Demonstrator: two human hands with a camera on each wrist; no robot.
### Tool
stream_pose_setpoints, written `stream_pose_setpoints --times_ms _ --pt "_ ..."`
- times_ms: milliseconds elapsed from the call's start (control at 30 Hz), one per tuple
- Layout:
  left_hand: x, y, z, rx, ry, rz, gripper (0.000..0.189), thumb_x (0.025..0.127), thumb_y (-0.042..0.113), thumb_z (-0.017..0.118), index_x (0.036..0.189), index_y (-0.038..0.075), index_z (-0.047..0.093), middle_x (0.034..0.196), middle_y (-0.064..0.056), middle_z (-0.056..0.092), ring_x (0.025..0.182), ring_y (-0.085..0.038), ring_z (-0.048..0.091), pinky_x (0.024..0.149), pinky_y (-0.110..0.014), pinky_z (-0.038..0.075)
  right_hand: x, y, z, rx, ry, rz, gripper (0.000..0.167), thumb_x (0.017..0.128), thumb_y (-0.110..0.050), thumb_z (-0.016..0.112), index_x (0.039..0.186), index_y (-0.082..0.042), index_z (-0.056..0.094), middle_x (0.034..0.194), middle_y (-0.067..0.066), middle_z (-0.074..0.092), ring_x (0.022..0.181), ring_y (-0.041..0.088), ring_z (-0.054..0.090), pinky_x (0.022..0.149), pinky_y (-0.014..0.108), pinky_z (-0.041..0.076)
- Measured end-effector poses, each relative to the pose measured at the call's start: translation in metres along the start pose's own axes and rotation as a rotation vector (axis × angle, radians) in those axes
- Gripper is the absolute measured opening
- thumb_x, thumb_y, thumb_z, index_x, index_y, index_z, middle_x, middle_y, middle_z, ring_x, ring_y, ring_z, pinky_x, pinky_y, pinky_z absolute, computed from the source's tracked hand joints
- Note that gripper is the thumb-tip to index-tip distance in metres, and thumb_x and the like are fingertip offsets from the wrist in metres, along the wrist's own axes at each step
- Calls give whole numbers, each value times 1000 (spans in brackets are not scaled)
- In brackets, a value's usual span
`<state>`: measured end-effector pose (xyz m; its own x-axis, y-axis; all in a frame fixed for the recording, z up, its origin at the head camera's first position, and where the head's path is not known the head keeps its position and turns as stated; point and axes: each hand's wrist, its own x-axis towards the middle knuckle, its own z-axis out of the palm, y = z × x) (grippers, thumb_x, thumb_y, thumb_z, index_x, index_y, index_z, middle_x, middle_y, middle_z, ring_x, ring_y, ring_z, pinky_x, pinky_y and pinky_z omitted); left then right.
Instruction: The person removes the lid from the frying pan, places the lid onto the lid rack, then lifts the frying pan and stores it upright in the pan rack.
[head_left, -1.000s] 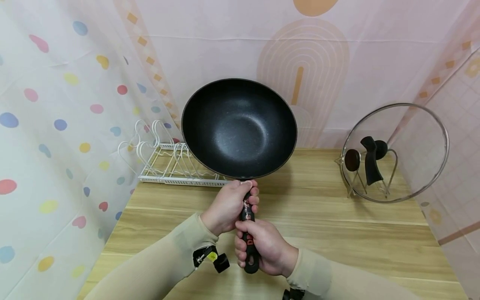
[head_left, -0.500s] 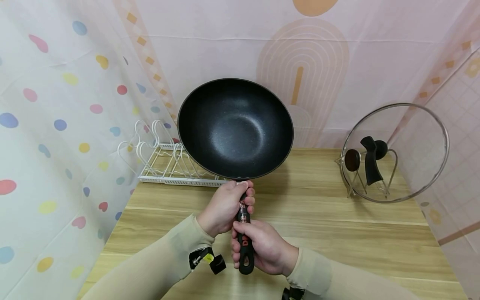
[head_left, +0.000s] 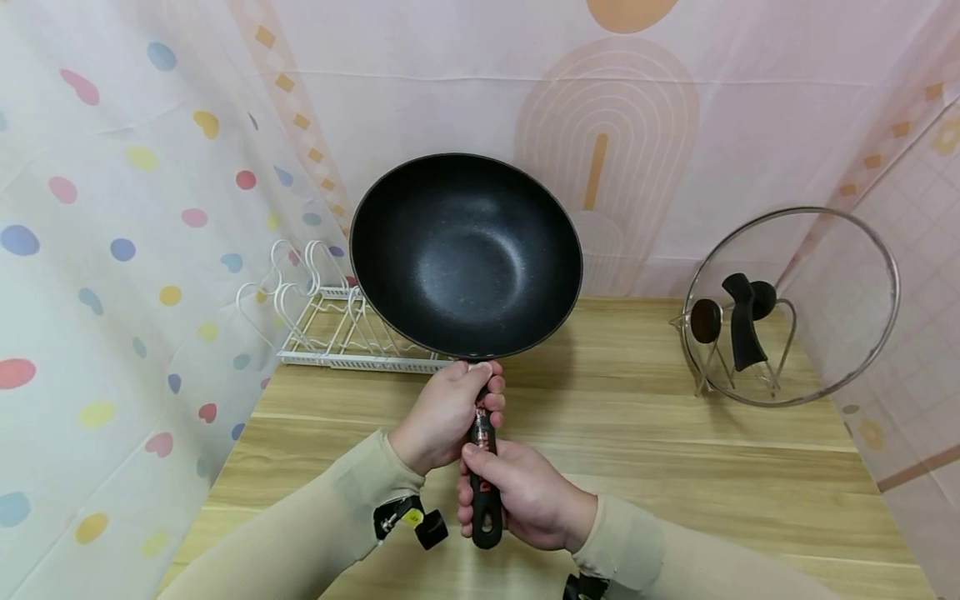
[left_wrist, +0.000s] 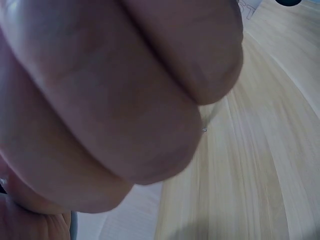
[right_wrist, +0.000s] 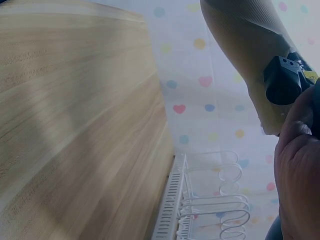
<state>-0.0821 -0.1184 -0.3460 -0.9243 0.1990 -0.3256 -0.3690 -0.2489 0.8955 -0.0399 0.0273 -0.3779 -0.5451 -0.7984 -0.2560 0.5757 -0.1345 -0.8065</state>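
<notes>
A black wok (head_left: 465, 258) is held up over the table, its inside facing me and its long black handle (head_left: 486, 508) pointing toward me. My left hand (head_left: 446, 412) grips the handle close to the pan, thumb on top. Nearer the handle's end, my right hand (head_left: 528, 496) is wrapped round it, with the looped tip sticking out below. Curled fingers (left_wrist: 125, 100) of the left hand fill much of the left wrist view. In the right wrist view, only part of the right hand (right_wrist: 300, 170) shows at the edge.
Behind the wok at the left stands a white wire rack (head_left: 360, 362), partly hidden by the pan. A glass lid (head_left: 847, 379) with a black handle leans upright in a small metal stand at the right. Patterned curtains (head_left: 420, 100) enclose the wooden table (head_left: 675, 467).
Both hands have shifted the wok slightly to the left, and the handle's end has swung left too. The grip stays the same; rack and lid have not moved.
</notes>
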Motion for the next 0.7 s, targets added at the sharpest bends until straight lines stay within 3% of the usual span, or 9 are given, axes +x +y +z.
stream_pose_setpoints --times_ms 700 --pt "-1 1 -8 23 42 3 19 115 21 34 107 10 48 77 6 47 60 -8 47 60 -20 48 6 2 -1 -57 -13 -18 26 114 -30 45 104 -8 55 85 -3 64 75 9 69 74 28 62"
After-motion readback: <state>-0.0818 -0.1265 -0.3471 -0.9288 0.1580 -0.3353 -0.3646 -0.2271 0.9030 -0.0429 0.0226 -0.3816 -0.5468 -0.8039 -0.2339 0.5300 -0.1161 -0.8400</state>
